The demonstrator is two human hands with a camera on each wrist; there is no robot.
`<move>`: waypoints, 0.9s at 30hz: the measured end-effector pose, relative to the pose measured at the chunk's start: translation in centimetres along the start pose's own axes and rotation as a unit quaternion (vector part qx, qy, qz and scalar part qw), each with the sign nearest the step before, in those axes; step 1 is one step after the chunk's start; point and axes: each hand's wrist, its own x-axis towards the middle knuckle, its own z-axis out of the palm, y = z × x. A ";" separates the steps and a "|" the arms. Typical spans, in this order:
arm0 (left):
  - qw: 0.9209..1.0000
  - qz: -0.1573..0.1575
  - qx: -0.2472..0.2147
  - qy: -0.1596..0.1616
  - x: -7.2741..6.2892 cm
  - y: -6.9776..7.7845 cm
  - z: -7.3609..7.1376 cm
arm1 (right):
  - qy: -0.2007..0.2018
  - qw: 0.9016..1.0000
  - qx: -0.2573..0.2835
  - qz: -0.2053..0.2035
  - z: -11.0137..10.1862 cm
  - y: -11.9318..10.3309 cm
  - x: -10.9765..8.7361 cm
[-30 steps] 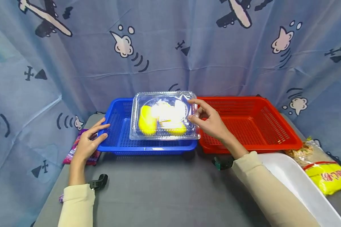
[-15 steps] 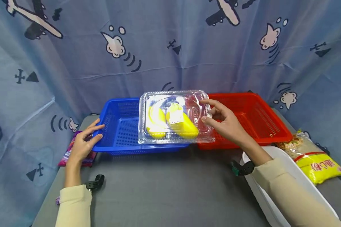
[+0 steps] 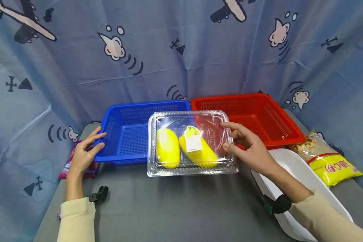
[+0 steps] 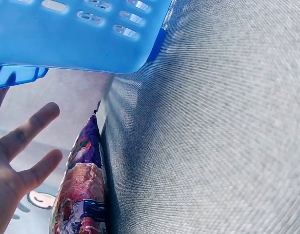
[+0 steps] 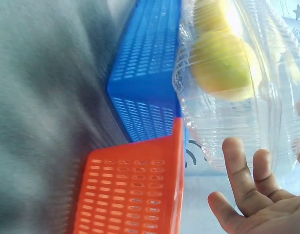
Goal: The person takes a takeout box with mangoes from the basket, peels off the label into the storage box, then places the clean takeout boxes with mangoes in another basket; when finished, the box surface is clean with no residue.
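My right hand (image 3: 249, 148) grips the right edge of a clear plastic clamshell box (image 3: 217, 134), thumb in front and fingers behind. Two yellow mangoes (image 3: 168, 148) show through its lid, one bearing a white label (image 3: 193, 142). The box hangs in the air, tilted toward the head camera, in front of the inner ends of a blue basket (image 3: 122, 157) and a red basket (image 3: 285, 137). At the blue basket's left rim my left hand (image 3: 84, 153) has its fingers extended; in the left wrist view they look spread, and contact with the rim is unclear.
Beside the left hand lies a purple snack packet (image 4: 84, 180). On the right stand a white tub (image 3: 314, 174) and a yellow-and-clear food bag (image 3: 332, 168). A grey table (image 3: 169, 208) lies below, with a patterned curtain (image 3: 157, 50) behind.
The right hand has brought the box from over the blue basket toward the front and right. The left hand stays by the blue basket. The head view has shifted slightly.
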 end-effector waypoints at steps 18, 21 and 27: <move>1.000 -0.023 0.001 -0.006 -0.2 0.4 0.1 | 0.011 0.999 -0.049 -0.003 -0.9 1.7 -7.4; 1.000 -0.009 -0.007 -0.002 -0.2 0.3 0.1 | 0.004 0.999 -0.048 0.003 -1.4 1.7 -8.3; 1.000 -0.009 -0.010 -0.003 -0.2 0.4 0.2 | -0.020 0.997 -0.059 0.040 -1.9 2.6 -9.7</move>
